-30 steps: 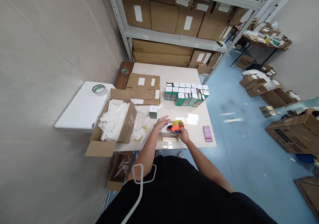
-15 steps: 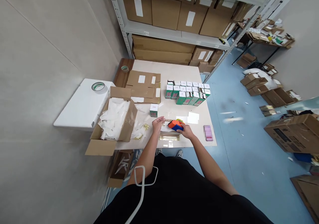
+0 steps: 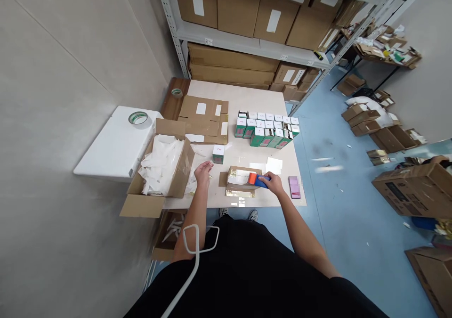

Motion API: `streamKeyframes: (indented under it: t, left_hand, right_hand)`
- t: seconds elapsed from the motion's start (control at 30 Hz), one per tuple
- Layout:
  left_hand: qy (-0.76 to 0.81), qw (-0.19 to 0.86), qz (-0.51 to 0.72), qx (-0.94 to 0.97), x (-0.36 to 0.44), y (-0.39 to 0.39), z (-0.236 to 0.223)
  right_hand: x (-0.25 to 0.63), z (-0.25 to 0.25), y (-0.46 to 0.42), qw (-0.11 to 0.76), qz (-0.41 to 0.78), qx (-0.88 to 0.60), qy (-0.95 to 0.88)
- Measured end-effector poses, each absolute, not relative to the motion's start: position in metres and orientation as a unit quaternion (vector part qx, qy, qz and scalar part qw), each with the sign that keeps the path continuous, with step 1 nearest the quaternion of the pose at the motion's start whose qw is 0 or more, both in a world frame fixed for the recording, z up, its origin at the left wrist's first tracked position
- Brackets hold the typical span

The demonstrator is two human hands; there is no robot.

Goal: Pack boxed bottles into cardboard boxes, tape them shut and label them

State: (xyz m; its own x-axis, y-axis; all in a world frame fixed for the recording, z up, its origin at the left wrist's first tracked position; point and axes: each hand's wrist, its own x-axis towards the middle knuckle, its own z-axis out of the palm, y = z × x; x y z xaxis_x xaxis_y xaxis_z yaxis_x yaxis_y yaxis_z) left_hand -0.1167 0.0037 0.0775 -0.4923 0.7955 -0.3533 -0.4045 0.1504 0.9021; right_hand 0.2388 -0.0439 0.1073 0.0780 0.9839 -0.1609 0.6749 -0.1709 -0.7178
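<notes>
My right hand (image 3: 274, 182) is wrapped round a blue and orange tape dispenser (image 3: 257, 180), held at the right end of a small cardboard box (image 3: 240, 186). The box lies on the table with a side flap out to the left and shiny tape along its front. White material shows on top of it. To the left, my left hand (image 3: 203, 174) is off the box, its fingers pinched together. A small pale bit shows at the fingertips, too small to name. Just beyond that hand stands a single green and white box (image 3: 218, 154).
Rows of green and white boxes (image 3: 266, 128) stand at the back right. Flattened cardboard (image 3: 203, 120) lies behind. An open carton (image 3: 183, 172) of white material is at left. Pink packets (image 3: 294, 187) and white papers (image 3: 274, 164) lie at right; shelving (image 3: 240, 40) rises behind.
My left hand has moved left, away from the small cardboard box. The tape dispenser has turned and shifted slightly right in my right hand, leaving more of the box visible.
</notes>
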Motion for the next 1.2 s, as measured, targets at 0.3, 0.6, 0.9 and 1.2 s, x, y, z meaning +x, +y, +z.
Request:
streamKeyframes:
  t: [0.3, 0.6, 0.9, 1.2]
  left_hand:
    - [0.566, 0.572, 0.516, 0.294, -0.058, -0.011, 0.095]
    - [0.506, 0.759, 0.284, 0.296, -0.020, -0.015, 0.125]
    - [0.463, 0.768, 0.386, 0.216, -0.018, -0.006, 0.149]
    - [0.515, 0.648, 0.505, 0.245, -0.017, -0.003, 0.143]
  right_hand:
    - [0.224, 0.120, -0.037, 0.393, 0.439, -0.638, -0.495]
    - [0.218, 0.140, -0.044, 0.445, 0.486, -0.597, -0.458]
    - [0.214, 0.150, -0.047, 0.448, 0.490, -0.586, -0.465]
    - [0.210, 0.155, -0.048, 0.415, 0.483, -0.608, -0.474]
